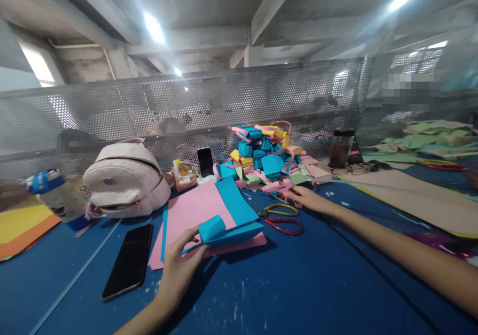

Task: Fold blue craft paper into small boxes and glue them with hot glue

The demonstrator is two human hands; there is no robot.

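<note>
My left hand pinches a folded blue paper piece between thumb and fingers. It is held over the near edge of a stack of pink paper sheets and blue paper sheets. My right hand, arm stretched forward, is closed on a pink glue gun lying in front of the paper heap. Scissors with one yellow and one red handle lie between the stack and my right forearm.
A heap of folded blue, yellow and pink paper pieces stands at the back. To the left are a phone, a pale backpack and a bottle. A dark jar and brown sheets are to the right.
</note>
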